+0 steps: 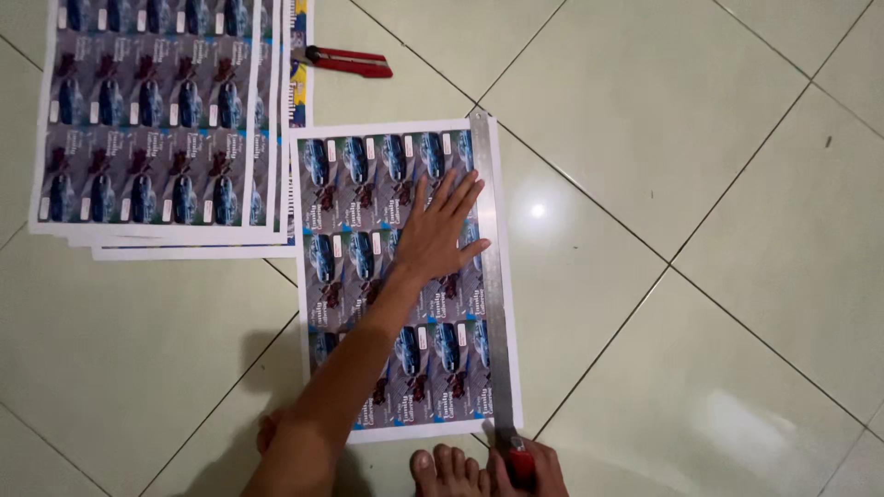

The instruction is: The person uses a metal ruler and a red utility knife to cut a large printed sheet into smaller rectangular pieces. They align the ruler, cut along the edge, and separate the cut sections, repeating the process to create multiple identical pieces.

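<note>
We press our left hand (437, 235), fingers spread, flat on the printed sheet (405, 276) lying on the floor, steadying the steel ruler (491, 276) while our right hand (525, 465) grips the red-handled cutter (518, 457) at its near edge.

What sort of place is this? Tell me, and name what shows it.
Probably a home or small print shop floor used as a work surface. The printed sheet lies straight on glossy floor tiles, a stack of printed sheets lies beside it, and bare toes show at the bottom edge.
</note>
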